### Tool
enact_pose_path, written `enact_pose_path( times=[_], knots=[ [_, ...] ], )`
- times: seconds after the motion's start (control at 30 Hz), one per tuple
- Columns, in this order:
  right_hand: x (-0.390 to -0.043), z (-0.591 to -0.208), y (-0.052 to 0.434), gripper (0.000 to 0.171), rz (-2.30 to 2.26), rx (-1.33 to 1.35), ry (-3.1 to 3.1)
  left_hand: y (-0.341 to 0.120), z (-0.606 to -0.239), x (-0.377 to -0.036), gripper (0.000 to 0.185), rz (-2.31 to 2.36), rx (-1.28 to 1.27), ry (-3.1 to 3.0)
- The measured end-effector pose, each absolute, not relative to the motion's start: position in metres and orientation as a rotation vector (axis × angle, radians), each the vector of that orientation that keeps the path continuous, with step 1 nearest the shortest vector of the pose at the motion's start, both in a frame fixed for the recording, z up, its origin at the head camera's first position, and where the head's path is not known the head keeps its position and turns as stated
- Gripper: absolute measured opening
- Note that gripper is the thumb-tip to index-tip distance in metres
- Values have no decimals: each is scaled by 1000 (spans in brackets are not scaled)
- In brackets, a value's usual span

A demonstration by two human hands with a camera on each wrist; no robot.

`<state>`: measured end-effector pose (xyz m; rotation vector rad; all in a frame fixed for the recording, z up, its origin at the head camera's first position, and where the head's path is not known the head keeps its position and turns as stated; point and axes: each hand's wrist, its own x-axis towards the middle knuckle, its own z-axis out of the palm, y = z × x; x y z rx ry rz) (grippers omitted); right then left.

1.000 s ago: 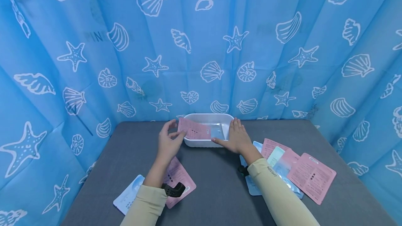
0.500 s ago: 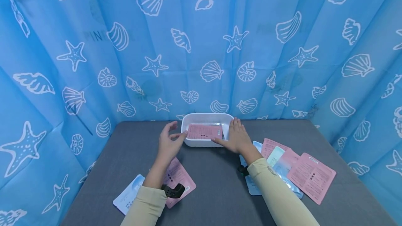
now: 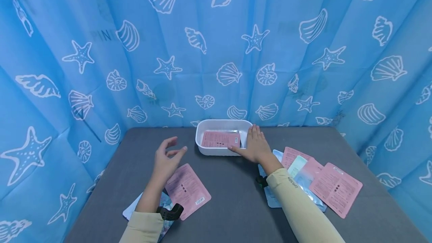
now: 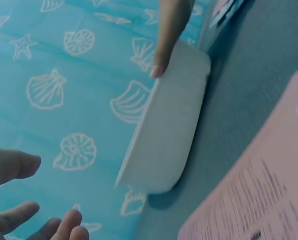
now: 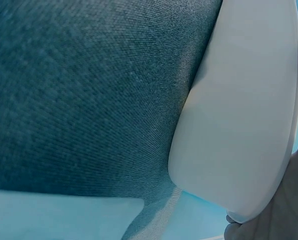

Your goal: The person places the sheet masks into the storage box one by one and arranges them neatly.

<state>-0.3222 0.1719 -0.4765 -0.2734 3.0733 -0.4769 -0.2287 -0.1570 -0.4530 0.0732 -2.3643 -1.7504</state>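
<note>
Now the left hand [image 3: 166, 159] hovers loosely open, while the flat right hand [image 3: 255, 146] steadies the white tray [image 3: 216, 150].

My left hand [image 3: 165, 162] hangs in the air, palm turned inward, fingers [image 3: 170, 142] loosely curved and spread, gripping nothing. Thumb tip points toward my other hand. My right hand [image 3: 255, 146] lies flat, palm down, fingers [image 3: 254, 131] straight and close together, thumb stretched out sideways toward the left hand. Both forearms wear cream sleeves, each with a dark wrist strap.
</note>
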Motion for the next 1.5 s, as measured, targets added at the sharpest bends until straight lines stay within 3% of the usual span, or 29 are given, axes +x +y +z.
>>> enact_pose_path(
  times=[0.73, 1.5],
  knots=[
    [-322, -474, 172, 127, -495, -272, 3072, -196, -476, -191, 57, -1607, 73, -2602],
    [-321, -473, 172, 128, -498, -282, 3066, -214, -490, -169, 64, -1438, 271, -2788]
  ],
)
